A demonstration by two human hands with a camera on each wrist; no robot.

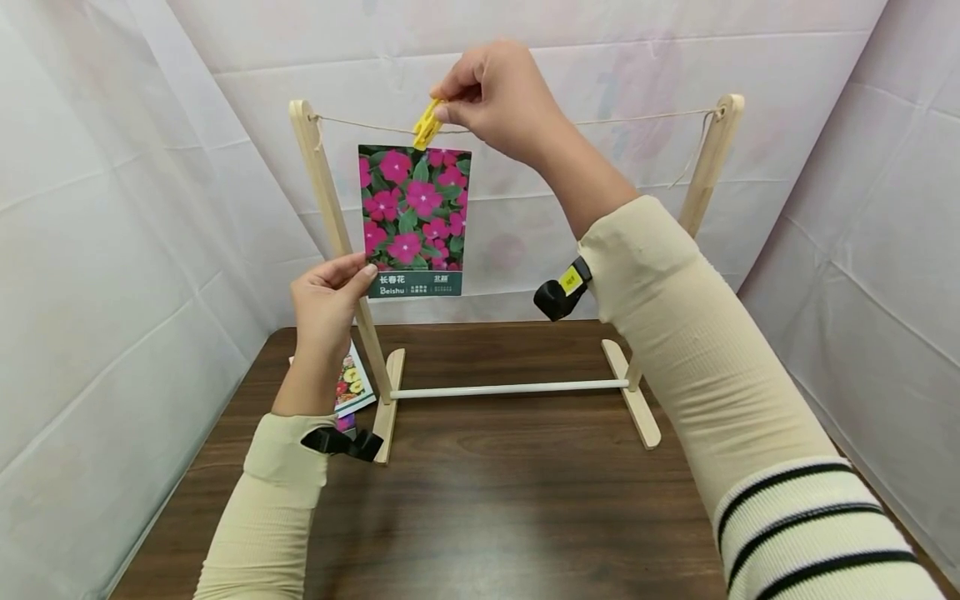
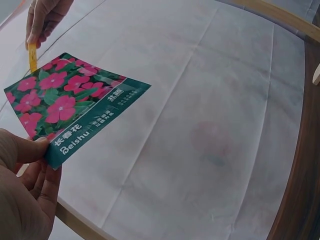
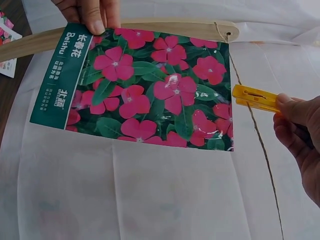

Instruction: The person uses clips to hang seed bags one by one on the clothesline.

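A seed packet (image 1: 415, 221) printed with pink flowers hangs upright just below the string (image 1: 645, 119) of a wooden rack. My right hand (image 1: 444, 104) pinches a yellow clothespin (image 1: 427, 125) whose tip meets the packet's top edge at the string. In the right wrist view the clothespin (image 3: 255, 97) crosses the string (image 3: 260, 140) beside the packet (image 3: 145, 90). My left hand (image 1: 330, 287) pinches the packet's lower left corner, thumb on the front. The left wrist view shows that grip on the packet (image 2: 70, 105), with the clothespin (image 2: 32, 56) beyond.
The rack has a left post (image 1: 322, 217), a right post (image 1: 708, 167) and a white dowel (image 1: 510, 388) low between its feet. It stands on a dark wooden table (image 1: 495, 517). More seed packets (image 1: 352, 387) lie by the left foot. White sheeting surrounds the table.
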